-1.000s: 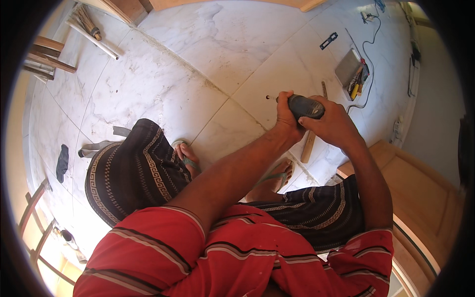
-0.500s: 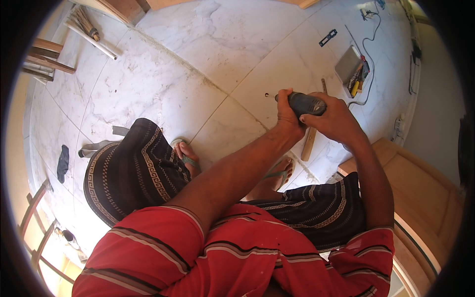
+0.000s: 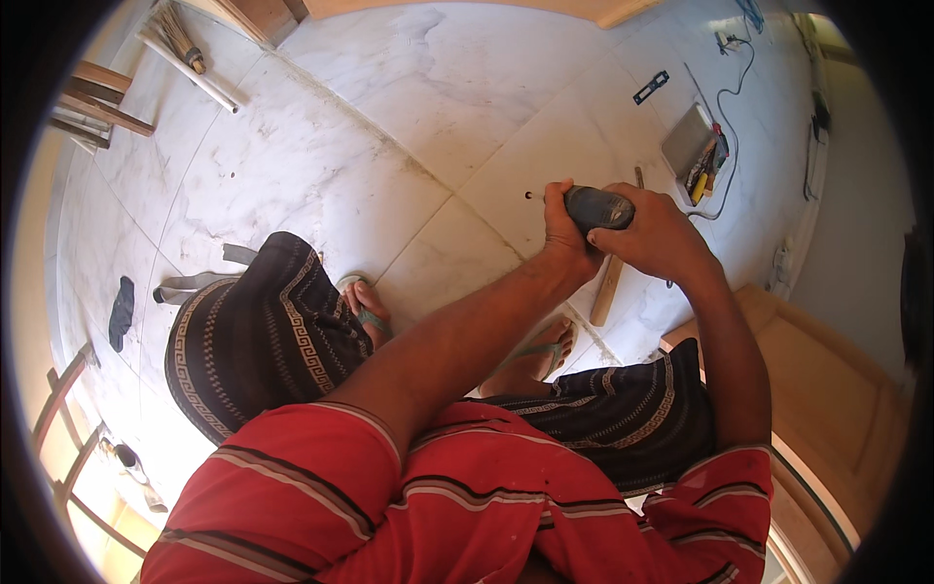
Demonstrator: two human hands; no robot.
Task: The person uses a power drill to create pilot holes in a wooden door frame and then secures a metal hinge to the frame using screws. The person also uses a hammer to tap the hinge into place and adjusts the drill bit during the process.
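Both my hands are wrapped round a dark power drill (image 3: pixel 598 207), held above the white marbled floor tiles. My left hand (image 3: pixel 564 226) grips its front end, with the fingers curled about the body. My right hand (image 3: pixel 657 232) closes round the rear end. The drill's front points left, towards a small dark hole (image 3: pixel 528 195) in a tile. Whether the bit touches the floor there I cannot tell. Beneath my hands lies a long piece of wood (image 3: pixel 606 290), partly covered by them.
An open grey case (image 3: pixel 687 141) with several hand tools lies to the right, beside a black cable (image 3: pixel 736 92). A small black level-like tool (image 3: pixel 651 88) is further off. A wooden panel (image 3: pixel 827 380) stands at the right. Far left are a broom (image 3: pixel 177 41) and a white pipe (image 3: pixel 199 76).
The view has shifted slightly. Both hands keep their hold on the drill, which has tilted or moved a little relative to the hole.
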